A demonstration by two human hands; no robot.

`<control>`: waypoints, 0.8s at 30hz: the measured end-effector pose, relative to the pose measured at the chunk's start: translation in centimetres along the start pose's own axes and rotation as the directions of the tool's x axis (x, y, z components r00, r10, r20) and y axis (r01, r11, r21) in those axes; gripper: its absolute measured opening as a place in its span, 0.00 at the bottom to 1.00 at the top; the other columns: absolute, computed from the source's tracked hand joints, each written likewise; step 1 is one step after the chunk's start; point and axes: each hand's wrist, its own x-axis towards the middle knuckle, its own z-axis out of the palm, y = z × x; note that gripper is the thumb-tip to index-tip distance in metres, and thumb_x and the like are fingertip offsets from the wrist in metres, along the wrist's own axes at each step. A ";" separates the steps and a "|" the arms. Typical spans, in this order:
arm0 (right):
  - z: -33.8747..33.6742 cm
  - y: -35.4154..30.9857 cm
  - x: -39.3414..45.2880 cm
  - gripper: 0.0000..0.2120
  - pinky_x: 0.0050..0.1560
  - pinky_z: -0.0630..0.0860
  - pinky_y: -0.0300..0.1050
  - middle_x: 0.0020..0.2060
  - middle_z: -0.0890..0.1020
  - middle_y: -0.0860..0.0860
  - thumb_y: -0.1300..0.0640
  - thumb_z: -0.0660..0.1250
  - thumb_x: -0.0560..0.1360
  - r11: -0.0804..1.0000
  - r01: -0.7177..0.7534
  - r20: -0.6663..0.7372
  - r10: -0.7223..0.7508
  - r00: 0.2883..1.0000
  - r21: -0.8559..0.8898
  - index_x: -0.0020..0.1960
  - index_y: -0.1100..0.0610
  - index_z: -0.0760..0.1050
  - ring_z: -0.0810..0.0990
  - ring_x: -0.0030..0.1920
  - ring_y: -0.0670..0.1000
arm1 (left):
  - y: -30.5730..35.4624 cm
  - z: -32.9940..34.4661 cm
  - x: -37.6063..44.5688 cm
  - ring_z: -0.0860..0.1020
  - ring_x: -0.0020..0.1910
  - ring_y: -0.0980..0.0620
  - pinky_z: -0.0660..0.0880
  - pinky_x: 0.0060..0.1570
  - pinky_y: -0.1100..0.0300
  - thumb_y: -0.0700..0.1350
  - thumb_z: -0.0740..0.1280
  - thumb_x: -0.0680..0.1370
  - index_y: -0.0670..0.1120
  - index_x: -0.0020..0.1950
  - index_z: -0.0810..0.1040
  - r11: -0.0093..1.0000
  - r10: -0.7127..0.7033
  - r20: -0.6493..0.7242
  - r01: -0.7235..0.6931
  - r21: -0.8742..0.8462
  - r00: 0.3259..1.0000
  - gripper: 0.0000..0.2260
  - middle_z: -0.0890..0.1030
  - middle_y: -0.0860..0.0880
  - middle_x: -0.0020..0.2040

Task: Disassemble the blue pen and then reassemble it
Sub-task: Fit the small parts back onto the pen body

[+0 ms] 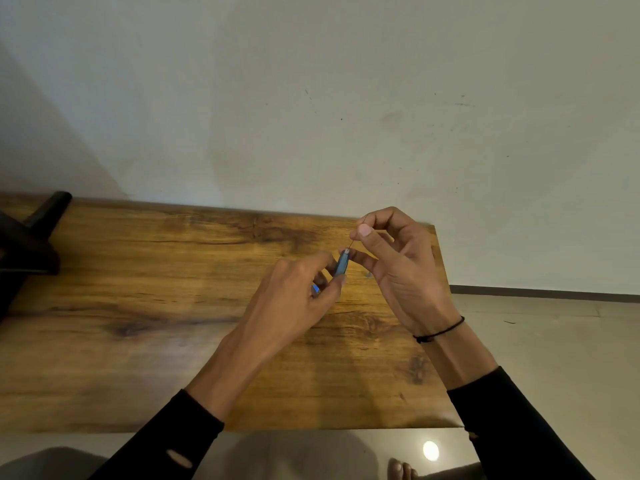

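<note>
Two black sleeves (166, 441) seen nearest; one blue pen barrel (342, 264) pinched by left hand (294, 292), one thin refill (353, 241) pinched by right hand (398, 261), above one wooden table (138, 306).

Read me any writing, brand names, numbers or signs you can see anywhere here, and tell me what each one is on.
There is no text that can be read.
The blue pen barrel, held in the left hand: no legible print; too small and blurred to tell.
The thin refill, pinched by the right hand: no marking visible.
The wooden table and the wall: no text.
</note>
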 end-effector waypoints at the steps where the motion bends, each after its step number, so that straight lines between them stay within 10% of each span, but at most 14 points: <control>1: 0.0 0.0 0.0 0.03 0.53 0.83 0.53 0.46 0.77 0.57 0.69 0.67 0.82 1.000 0.004 0.000 -0.004 1.000 -0.008 0.51 0.63 0.76 0.77 0.48 0.55 | -0.1 0.0 0.0 0.85 0.36 0.61 0.85 0.35 0.57 0.64 0.63 0.79 0.56 0.56 0.82 1.000 0.003 -0.002 -0.003 0.001 1.000 0.15 0.89 0.55 0.42; 6: 0.0 0.3 0.0 0.04 0.57 0.82 0.65 0.46 0.80 0.57 0.70 0.70 0.80 0.996 0.029 0.002 -0.029 1.000 -0.082 0.49 0.63 0.79 0.80 0.48 0.57 | -0.3 -0.1 -0.1 0.80 0.34 0.68 0.76 0.33 0.71 0.59 0.69 0.82 0.57 0.55 0.81 1.000 0.029 0.000 -0.029 0.011 1.000 0.08 0.88 0.55 0.42; 19: -1.1 1.3 0.5 0.05 0.52 0.85 0.51 0.51 0.85 0.58 0.61 0.71 0.80 0.994 0.093 0.012 -0.093 0.996 -0.049 0.54 0.62 0.83 0.84 0.54 0.56 | 0.3 -0.6 0.0 0.86 0.35 0.60 0.85 0.34 0.57 0.59 0.65 0.83 0.55 0.56 0.81 0.997 0.062 -0.063 -0.064 -0.037 0.996 0.11 0.88 0.56 0.42; 22: -3.4 1.4 1.2 0.02 0.46 0.86 0.52 0.47 0.86 0.51 0.60 0.72 0.81 0.895 0.112 -0.075 -0.159 0.984 -0.432 0.52 0.57 0.83 0.84 0.47 0.50 | 0.4 -1.0 -0.1 0.85 0.35 0.62 0.83 0.32 0.62 0.56 0.68 0.84 0.56 0.55 0.80 0.993 0.072 -0.077 -0.078 -0.084 0.994 0.06 0.87 0.57 0.43; 24: -6.1 1.8 1.7 0.05 0.48 0.83 0.53 0.47 0.85 0.48 0.62 0.71 0.80 0.583 0.034 -0.072 -0.157 0.985 -0.812 0.49 0.52 0.81 0.84 0.46 0.51 | 0.5 -1.2 -0.1 0.84 0.34 0.65 0.80 0.30 0.68 0.55 0.69 0.85 0.58 0.52 0.78 0.991 0.072 -0.080 -0.081 -0.110 0.994 0.03 0.86 0.58 0.43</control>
